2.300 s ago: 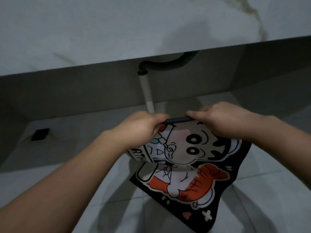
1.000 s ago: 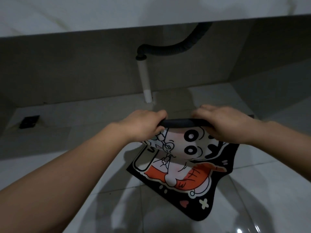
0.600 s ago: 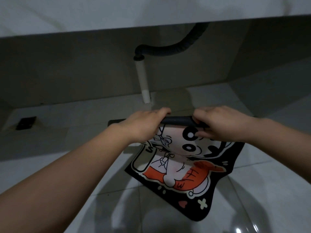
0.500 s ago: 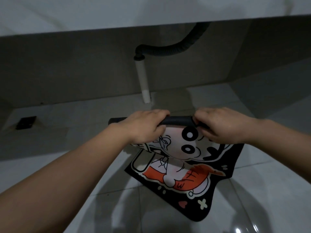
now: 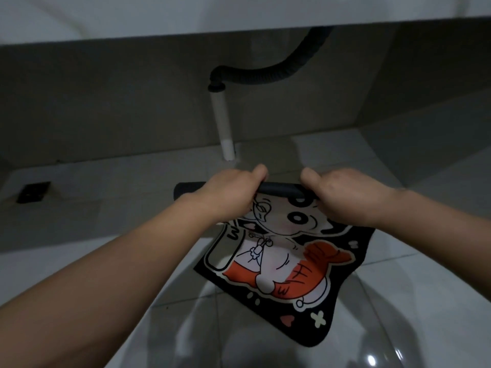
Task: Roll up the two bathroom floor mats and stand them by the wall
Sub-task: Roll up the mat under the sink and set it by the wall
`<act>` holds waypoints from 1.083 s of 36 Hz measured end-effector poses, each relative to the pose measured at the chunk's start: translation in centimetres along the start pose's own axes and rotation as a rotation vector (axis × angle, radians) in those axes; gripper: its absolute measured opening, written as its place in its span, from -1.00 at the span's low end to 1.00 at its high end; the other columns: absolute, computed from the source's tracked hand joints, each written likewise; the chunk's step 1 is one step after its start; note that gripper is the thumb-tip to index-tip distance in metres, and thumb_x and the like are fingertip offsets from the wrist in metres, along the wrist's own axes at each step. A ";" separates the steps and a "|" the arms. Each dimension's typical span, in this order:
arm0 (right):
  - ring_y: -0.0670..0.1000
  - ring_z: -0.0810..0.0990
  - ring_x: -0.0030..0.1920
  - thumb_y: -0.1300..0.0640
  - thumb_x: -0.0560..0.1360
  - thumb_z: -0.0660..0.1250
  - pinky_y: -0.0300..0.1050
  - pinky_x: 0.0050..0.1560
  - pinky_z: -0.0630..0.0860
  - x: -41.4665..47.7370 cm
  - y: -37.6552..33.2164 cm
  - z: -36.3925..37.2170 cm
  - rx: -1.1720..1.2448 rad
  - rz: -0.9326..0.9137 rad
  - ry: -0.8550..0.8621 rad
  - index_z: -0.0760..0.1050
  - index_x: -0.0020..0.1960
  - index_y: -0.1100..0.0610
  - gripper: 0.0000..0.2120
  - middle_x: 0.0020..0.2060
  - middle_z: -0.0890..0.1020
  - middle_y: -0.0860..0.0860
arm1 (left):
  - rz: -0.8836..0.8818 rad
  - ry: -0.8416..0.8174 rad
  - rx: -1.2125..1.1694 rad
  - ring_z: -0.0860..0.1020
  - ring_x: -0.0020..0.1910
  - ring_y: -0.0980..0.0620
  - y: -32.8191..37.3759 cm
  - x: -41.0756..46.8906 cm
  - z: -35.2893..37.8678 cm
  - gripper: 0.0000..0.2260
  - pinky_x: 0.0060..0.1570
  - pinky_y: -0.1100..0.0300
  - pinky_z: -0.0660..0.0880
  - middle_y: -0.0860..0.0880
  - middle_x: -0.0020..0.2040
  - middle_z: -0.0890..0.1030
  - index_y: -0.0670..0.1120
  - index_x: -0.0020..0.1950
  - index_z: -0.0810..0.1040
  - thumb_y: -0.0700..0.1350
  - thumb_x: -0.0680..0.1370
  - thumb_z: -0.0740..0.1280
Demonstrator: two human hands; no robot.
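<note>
Floor tile, pale and glossy, is the largest thing we see, running from under us to the grey wall beneath the counter. The white drain pipe serves as our landmark: it stands against that wall, a dark corrugated hose bending off its top. Just on our side of the pipe's foot lies the mat, black-edged, printed with a cartoon face and an orange fish-like shape, its flat part stretching from the pipe toward us and somewhat rightward. The far end of the mat is wound into a thin dark roll whose long axis runs crosswise, parallel to the wall behind the pipe. Our left hand and right hand are both closed over that roll, fingers curled on top, equally near it and level with each other. We judge the roll must travel away from the pipe, toward us, over the printed side. A second mat is not in view.
</note>
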State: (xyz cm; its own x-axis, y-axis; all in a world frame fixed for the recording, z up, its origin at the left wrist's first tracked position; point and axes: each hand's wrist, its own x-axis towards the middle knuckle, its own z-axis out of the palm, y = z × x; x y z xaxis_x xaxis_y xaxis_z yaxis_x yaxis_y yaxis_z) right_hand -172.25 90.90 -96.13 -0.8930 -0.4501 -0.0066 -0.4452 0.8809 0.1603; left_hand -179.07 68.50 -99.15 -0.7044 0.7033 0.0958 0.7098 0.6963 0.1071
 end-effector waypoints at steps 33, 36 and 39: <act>0.12 0.49 -0.27 -0.21 0.43 0.05 -0.10 -0.34 0.19 0.9 0.0 1.8 0.091 -0.039 0.136 0.19 -0.06 0.03 -0.69 -0.21 0.46 0.02 | 0.090 -0.026 -0.112 0.46 0.12 -0.06 -0.5 1.2 1.6 -0.56 -0.05 0.13 0.26 -0.06 0.18 0.51 0.04 0.36 0.18 0.18 0.53 0.08; 0.07 0.40 -0.31 -0.06 0.51 0.07 -0.10 -0.33 0.17 1.0 0.1 1.9 0.131 -0.041 0.141 0.27 0.01 0.09 -0.77 -0.15 0.47 0.08 | 0.099 -0.039 -0.102 0.43 0.09 -0.04 -0.6 1.2 1.8 -0.68 -0.04 0.13 0.25 -0.04 0.10 0.47 0.02 0.29 0.27 0.07 0.57 0.10; 0.03 0.38 -0.29 0.04 0.52 0.21 -0.10 -0.33 0.20 1.1 0.3 2.0 0.139 -0.032 0.104 0.30 0.08 0.12 -0.79 -0.13 0.45 0.07 | 0.083 -0.016 -0.100 0.44 0.00 -0.01 -0.8 1.2 1.7 -0.76 -0.13 0.14 0.26 0.01 -0.01 0.44 0.00 0.18 0.36 0.02 0.54 0.23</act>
State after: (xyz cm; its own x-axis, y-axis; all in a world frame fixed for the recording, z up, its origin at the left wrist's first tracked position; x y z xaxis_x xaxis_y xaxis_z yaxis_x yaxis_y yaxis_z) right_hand -173.53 90.96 -98.05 -0.8698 -0.4844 0.0935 -0.4845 0.8745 0.0237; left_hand -180.47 69.07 -100.84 -0.6424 0.7607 0.0927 0.7607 0.6183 0.1979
